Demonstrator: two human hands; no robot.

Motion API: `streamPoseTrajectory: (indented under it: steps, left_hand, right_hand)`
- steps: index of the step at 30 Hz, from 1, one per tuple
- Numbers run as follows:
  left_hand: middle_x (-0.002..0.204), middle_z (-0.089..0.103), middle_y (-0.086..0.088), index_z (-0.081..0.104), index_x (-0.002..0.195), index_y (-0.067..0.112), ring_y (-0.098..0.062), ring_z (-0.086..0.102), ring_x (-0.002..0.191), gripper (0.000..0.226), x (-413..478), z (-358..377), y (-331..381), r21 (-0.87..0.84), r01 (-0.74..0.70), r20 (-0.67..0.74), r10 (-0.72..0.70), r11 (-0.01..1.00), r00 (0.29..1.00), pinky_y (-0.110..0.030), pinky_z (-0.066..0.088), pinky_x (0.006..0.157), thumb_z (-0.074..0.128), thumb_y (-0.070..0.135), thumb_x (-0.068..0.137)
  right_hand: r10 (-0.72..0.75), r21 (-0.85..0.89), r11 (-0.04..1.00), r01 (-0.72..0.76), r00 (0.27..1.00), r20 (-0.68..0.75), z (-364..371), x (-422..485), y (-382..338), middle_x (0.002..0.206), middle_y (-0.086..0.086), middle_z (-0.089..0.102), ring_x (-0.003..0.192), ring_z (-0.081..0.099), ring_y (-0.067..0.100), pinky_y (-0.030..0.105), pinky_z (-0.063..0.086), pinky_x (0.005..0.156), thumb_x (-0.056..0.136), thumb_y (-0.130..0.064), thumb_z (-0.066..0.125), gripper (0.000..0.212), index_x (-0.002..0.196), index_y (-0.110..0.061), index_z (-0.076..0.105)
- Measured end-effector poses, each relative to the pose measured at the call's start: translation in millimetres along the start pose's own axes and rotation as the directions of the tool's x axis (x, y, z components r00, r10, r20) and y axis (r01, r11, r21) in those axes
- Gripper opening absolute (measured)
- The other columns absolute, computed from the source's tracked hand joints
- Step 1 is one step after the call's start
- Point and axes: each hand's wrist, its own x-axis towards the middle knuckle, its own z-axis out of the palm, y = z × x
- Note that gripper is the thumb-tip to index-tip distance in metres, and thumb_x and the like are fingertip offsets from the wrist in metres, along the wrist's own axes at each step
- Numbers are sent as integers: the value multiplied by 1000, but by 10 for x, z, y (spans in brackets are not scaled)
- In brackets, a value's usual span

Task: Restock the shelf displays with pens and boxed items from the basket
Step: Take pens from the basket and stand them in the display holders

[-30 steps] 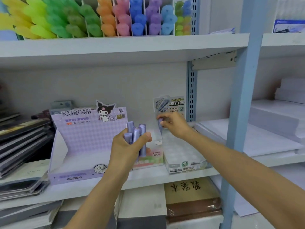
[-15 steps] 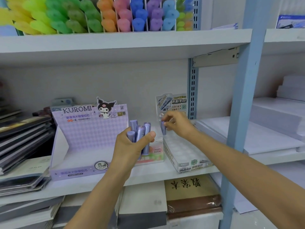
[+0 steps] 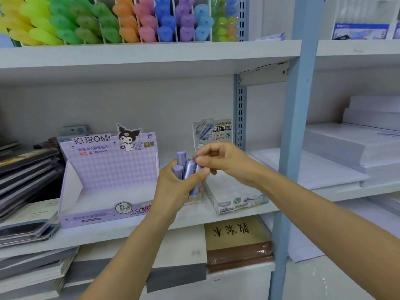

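Note:
My left hand point(image 3: 176, 187) grips a bunch of several small purple tubes point(image 3: 186, 167), held upright in front of the middle shelf point(image 3: 91, 232). My right hand point(image 3: 225, 162) has come over to the bunch and pinches the top of the rightmost tube. Behind the hands stands a white display box point(image 3: 236, 198) with a printed back card, its lower part hidden by my right wrist. To the left sits an open purple Kuromi display box point(image 3: 108, 176) with nothing visible inside. A small pastel box between the two is mostly hidden by my left hand.
Stacked notebooks point(image 3: 26, 176) fill the shelf's left end. Coloured highlighters point(image 3: 121, 20) stand in dividers on the upper shelf. A blue upright post point(image 3: 296, 135) stands right of my arms, with white paper reams point(image 3: 357, 148) beyond it. Books point(image 3: 236, 241) lie on the shelf below.
My right hand left the white display box, where it held one tube, and moved left to the bunch in my left hand. The left hand rose a little.

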Motion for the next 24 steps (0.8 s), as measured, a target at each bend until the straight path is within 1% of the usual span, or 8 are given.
streamPoseTrajectory:
  steps: [4,7,9,12,15,18,21,24]
  left_hand:
    - [63,69,0,63,70,18,-11,68,60,20,3,5,8,-9,9,-36,-9,1000,999,-19,49,49,76,32,76]
    - [52,59,0,57,67,15,-9,54,44,39,8,-44,31,51,75,-59,-72,996,996,-20,39,39,75,48,65]
    - [49,50,1,51,68,14,-9,43,37,47,29,-58,37,37,124,-86,-120,992,989,-18,34,36,74,54,60]
    - [48,49,2,56,80,14,-10,40,36,42,57,-58,33,-12,180,-96,-180,984,979,-15,33,36,74,51,72]
    - [50,50,2,56,83,13,-9,41,38,27,85,-87,-11,0,191,-57,-191,982,980,-16,33,36,71,36,83]
    - [50,55,8,54,86,15,-2,48,38,18,101,-148,-66,101,211,6,-212,972,977,-16,33,37,69,24,87]
    - [45,55,15,53,87,20,1,50,35,17,114,-226,-91,151,197,53,-207,969,977,-15,32,34,70,24,87]
    - [45,54,16,52,83,20,3,52,38,19,122,-271,-91,144,167,84,-180,975,980,-13,36,36,71,20,86]
  right_hand:
    - [-63,91,992,82,979,-194,-122,-29,-45,89,7,71,75,67,11,21,52,66,91,-8,62,19,108,-1,66]
    - [-95,103,983,149,909,-405,-331,27,-50,93,12,71,78,69,15,22,55,68,91,-7,62,16,106,-2,67]
    - [-85,47,992,119,885,-458,-405,89,7,94,15,71,77,69,18,22,56,66,91,-5,63,13,103,-3,67]
    - [-39,-118,993,-15,894,-446,-381,202,190,95,19,71,75,68,18,24,58,67,89,-4,65,12,101,-4,67]
    - [-16,-233,968,-89,909,-416,-314,333,404,95,17,68,84,66,26,32,59,77,88,-5,67,16,104,-2,67]
    - [-53,-345,934,-94,918,-394,-232,450,538,95,10,69,92,66,26,39,57,86,87,-7,69,19,106,-4,69]
    - [-120,-477,877,-61,933,-340,-189,531,569,94,5,71,89,67,20,37,57,86,88,-10,69,18,106,-8,71]
    - [-68,-504,861,-61,970,-234,-290,578,524,92,6,71,88,68,21,36,58,85,87,-10,70,18,105,-7,71]
